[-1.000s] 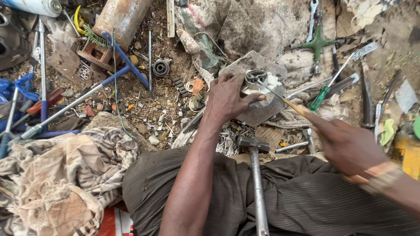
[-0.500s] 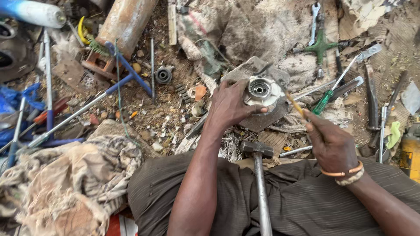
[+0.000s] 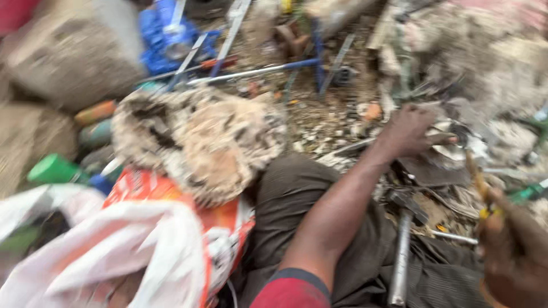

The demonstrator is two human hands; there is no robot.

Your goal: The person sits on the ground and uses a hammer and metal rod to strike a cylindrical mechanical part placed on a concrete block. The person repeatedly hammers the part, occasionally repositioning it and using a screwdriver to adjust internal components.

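The picture is blurred by head motion. My left hand (image 3: pixel 412 131) rests on a round metal part (image 3: pixel 456 140) that lies on a flat grey slab (image 3: pixel 434 171) on the dirt ground. My right hand (image 3: pixel 514 251), at the lower right edge, grips a thin yellow-handled tool (image 3: pixel 475 177) whose tip points up towards that part. A hammer with a metal shaft (image 3: pixel 401 251) lies across my lap between the two arms.
A dirty crumpled rag (image 3: pixel 200 137) lies at my left knee. An orange and white plastic bag (image 3: pixel 160 239) fills the lower left. A green-capped bottle (image 3: pixel 54 169), blue metal rods (image 3: pixel 251 71) and scattered tools (image 3: pixel 531 191) litter the ground.
The view has swung left and blurred, bringing the bag and bottle into sight. Both hands now sit at the right of the picture, still at the metal part with the tool.
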